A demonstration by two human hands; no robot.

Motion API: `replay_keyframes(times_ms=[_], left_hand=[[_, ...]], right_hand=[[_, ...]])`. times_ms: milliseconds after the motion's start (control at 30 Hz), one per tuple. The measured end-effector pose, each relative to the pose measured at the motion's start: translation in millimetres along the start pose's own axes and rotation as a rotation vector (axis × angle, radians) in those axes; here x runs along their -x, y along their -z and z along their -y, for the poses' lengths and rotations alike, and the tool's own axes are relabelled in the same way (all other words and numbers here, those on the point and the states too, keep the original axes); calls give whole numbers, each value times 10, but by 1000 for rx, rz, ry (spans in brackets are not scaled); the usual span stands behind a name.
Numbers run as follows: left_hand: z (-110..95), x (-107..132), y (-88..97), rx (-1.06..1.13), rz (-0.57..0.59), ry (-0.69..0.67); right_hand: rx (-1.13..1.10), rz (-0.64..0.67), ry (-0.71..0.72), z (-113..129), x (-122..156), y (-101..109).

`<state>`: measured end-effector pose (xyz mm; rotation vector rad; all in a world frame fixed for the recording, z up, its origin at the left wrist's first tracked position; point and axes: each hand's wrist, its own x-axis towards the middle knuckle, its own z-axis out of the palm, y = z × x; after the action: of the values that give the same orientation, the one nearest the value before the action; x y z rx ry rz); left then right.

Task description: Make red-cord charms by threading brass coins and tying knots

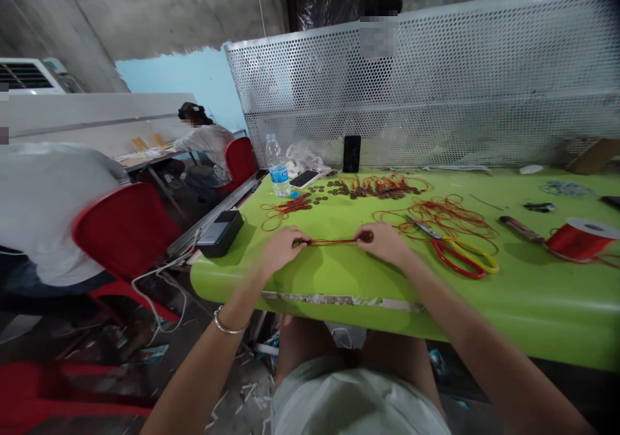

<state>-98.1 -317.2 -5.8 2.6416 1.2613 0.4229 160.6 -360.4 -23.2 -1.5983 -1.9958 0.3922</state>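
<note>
A red cord (333, 241) is stretched level between my two hands, just above the green tabletop. At its left end, the fingers of my left hand (285, 249) are closed in a pinch. My right hand (384, 241) pinches the other end, and a small dark brown round piece (367, 235) shows at its fingertips. Beyond my hands are several loose dark coin-like discs (334, 188) and a row of such discs strung on red cord (382, 190). A smaller bundle of corded pieces (295, 204) lies past my left hand.
Right of my right hand are scissors (453, 251), tangled red cord (448, 215), a handled tool (520, 227) and a red spool (584, 238). A black box (220, 233) stands at the left edge. A water bottle (278, 169) and phones are farther back, before a perforated metal screen (436, 86).
</note>
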Motion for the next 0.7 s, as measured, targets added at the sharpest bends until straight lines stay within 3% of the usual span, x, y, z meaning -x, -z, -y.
replay_keyframes(times_ms=[467, 700], left_hand=[[-360, 239, -9, -340, 63, 53], [-445, 257, -82, -368, 91, 44]], right_hand=[[-46, -45, -36, -1, 5, -9], [-122, -69, -63, 13, 12, 1]])
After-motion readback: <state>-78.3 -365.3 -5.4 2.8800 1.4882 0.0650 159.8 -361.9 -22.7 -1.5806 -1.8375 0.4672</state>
